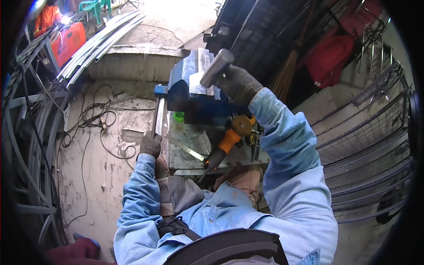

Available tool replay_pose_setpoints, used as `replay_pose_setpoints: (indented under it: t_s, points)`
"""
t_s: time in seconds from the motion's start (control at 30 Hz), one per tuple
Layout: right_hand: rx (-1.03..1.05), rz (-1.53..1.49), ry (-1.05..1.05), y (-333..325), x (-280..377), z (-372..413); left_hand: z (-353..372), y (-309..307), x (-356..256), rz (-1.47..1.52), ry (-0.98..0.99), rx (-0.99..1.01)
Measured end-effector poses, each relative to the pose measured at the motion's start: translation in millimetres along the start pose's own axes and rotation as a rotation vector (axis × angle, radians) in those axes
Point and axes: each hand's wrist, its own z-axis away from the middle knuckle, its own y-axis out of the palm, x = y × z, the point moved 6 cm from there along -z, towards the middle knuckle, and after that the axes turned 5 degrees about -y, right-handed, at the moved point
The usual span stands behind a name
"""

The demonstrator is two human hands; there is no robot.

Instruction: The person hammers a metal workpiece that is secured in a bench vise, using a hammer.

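Note:
My right hand (240, 85), in a dark glove, is closed around a hammer (217, 67) raised over the blue vise (179, 92). Pieces of light metal (201, 73) stand at the vise jaws, partly behind the hammer head. Lower on the left, my left hand (150, 145), also gloved, is wrapped round a long metal bar (159, 115) that runs up to a blue clamp end (160, 89) beside the vise. An orange angle grinder (229, 140) lies on the worktable (185, 165), next to a flat metal strip (187, 148).
Black cables (90, 112) lie coiled on the floor at the left. Long metal strips (101, 42) and a red machine (68, 42) are at the upper left. Metal frames (366, 145) stand at the right, below a broom (287, 73). A person in orange (45, 20) is at the far upper left.

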Motion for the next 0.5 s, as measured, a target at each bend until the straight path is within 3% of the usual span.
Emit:
replay_pose_setpoints:
  t_s: [0.03, 0.07, 0.17, 0.2, 0.27, 0.33, 0.37, 0.4, 0.5]
  points:
    - [0.023, 0.298, 0.058, 1.5, 9.7, 14.5, -1.0, 1.2, 2.1, 0.006, -0.013, 0.003]
    - [0.016, 0.297, 0.062, -4.1, 10.0, 14.1, -2.3, -0.2, -0.8, 0.003, -0.006, 0.005]
    - [0.014, -0.169, -0.101, -11.6, 9.8, -5.2, 4.6, 1.2, 1.1, 0.017, 0.017, -0.003]
    - [-0.075, -0.139, -0.131, -19.2, 9.5, -7.0, 5.6, 1.1, 2.5, 0.018, -0.015, -0.004]
    - [-0.112, -0.022, -0.151, -10.6, 4.1, -17.5, -2.5, -1.7, -0.1, 0.026, -0.031, -0.025]
    - [-0.083, 0.305, -0.090, 17.8, -11.4, -19.2, -3.0, 3.0, 5.0, -0.001, 0.021, -0.016]
    - [-0.035, 0.121, -0.138, 9.4, 1.7, -18.3, -2.5, 2.6, 4.0, 0.011, 0.009, 0.007]
    - [-0.028, 0.126, -0.145, 0.0, 7.0, -21.5, -4.4, 3.0, 3.1, 0.019, 0.003, 0.002]
    - [-0.044, -0.237, 0.046, -16.4, 12.9, -16.4, 1.5, 0.8, 0.9, 0.013, -0.018, -0.008]
